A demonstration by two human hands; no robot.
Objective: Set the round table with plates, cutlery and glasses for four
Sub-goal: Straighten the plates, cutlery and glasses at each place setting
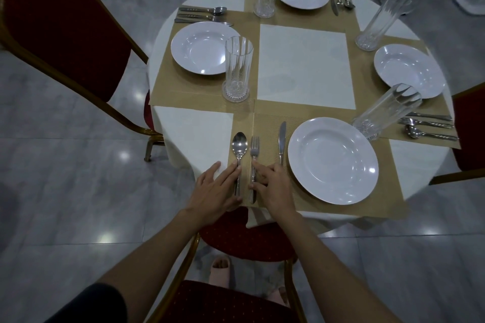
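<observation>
My left hand (217, 188) lies flat, fingers straight and together, its fingertips resting on the handle of the spoon (239, 144). My right hand (273, 186) sits just beside it with fingers bent over the handle of the fork (254, 148); I cannot tell whether it pinches the fork or only touches it. The 2 pieces lie parallel between my hands, bowl and tines pointing away from me. Just right of my right hand lies the knife (282, 139), then the near plate (333, 160), all on a tan placemat (267, 123) on the tabletop (194, 139).

I judge this to be the closing step: squaring up the cutlery of the 4th place. Ahead of my left hand stand a plate (204, 47) and a glass (238, 68); ahead and right of my right hand stand 3 more glasses and 2 more plates, each place with its own cutlery.

Next, I think, comes a small sideways nudge to even the gaps between spoon, fork and knife, then lifting both hands clear without dragging the placemat.
</observation>
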